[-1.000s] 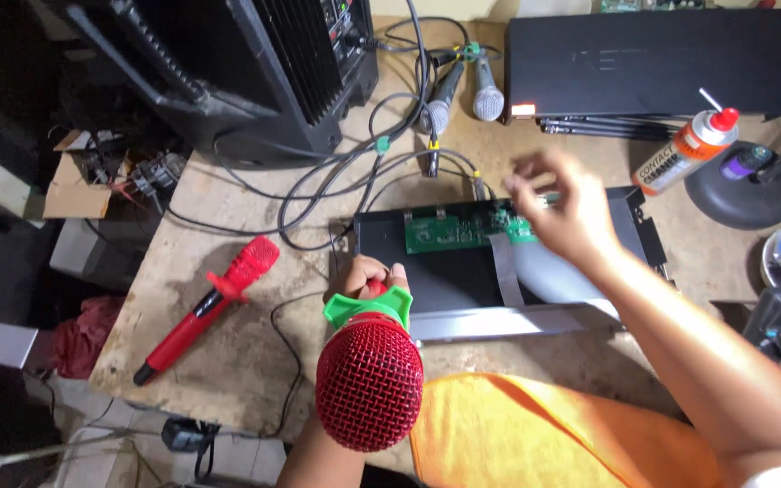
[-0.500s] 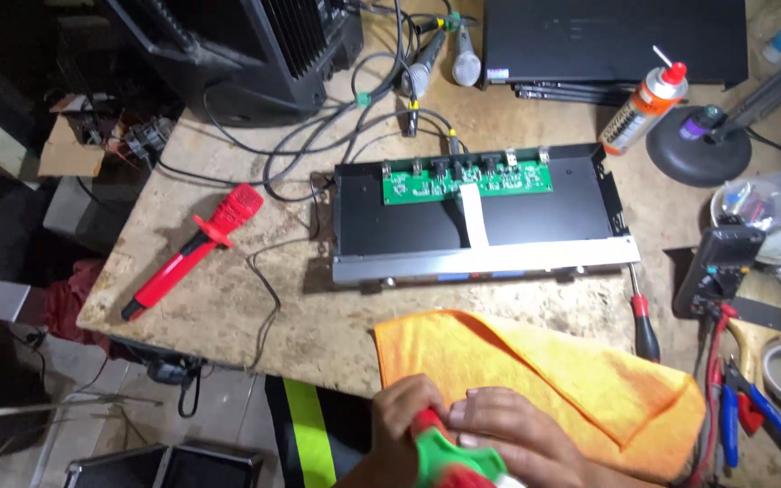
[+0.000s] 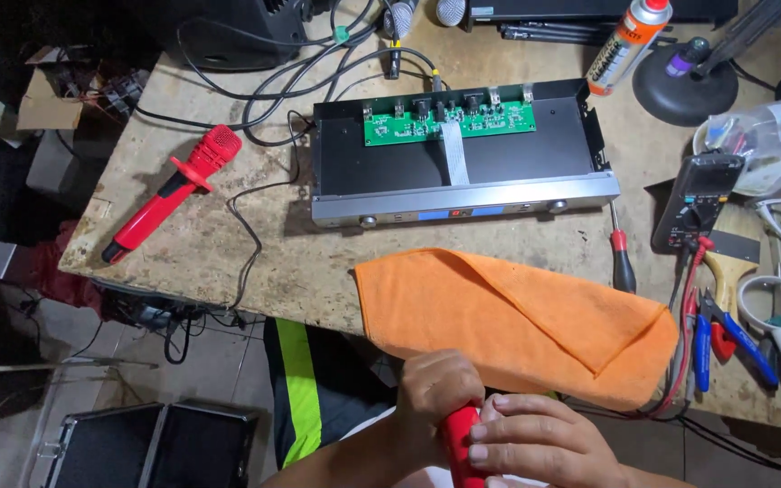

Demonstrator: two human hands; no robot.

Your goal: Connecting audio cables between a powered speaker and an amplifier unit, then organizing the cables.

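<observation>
1. A red microphone handle (image 3: 459, 443) sat low down, close to the person's body, just below the orange cloth (image 3: 517, 321).
2. The left hand (image 3: 436, 390) was wrapped tight around it.
3. The right hand (image 3: 540, 443) held it too, fingers closed on its side.
4. Farther away, an open black receiver box (image 3: 463, 154) showed a green circuit board (image 3: 449, 122).
5. Another red microphone (image 3: 174, 192) lay on the table (image 3: 228, 253).

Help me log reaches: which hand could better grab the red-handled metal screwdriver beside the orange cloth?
Probably the right hand: nearer the screwdriver; the left hand grips the red plastic cylinder.
</observation>
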